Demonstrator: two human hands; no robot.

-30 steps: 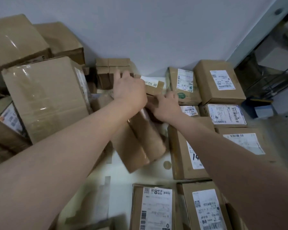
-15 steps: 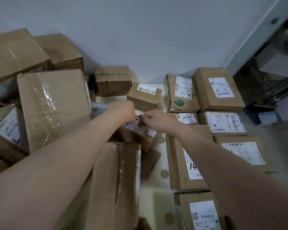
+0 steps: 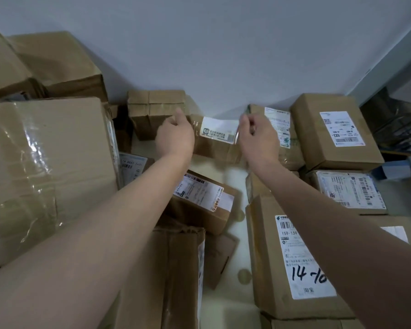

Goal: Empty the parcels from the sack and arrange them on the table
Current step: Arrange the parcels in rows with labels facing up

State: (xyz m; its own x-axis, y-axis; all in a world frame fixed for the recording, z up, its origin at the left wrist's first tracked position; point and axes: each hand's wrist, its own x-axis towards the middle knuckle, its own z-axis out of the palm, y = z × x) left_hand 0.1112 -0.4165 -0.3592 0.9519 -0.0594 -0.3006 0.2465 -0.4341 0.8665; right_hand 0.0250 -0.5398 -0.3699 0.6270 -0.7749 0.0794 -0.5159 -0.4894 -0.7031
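A small brown cardboard parcel [image 3: 217,141] with a white label on top stands near the wall at the back of the white table [image 3: 233,184]. My left hand [image 3: 175,136] grips its left end and my right hand [image 3: 258,138] grips its right end. A labelled parcel [image 3: 204,198] lies just in front of it, under my left forearm. No sack is in view.
Large taped boxes [image 3: 48,172] are stacked on the left. A taped parcel [image 3: 157,110] stands against the wall. Rows of labelled parcels [image 3: 335,131] fill the right side, one marked "14" [image 3: 294,262]. A tall parcel [image 3: 173,276] lies in the near middle.
Both hands left the labelled parcel in the middle and moved back toward the wall, taking the small labelled parcel by its two ends.
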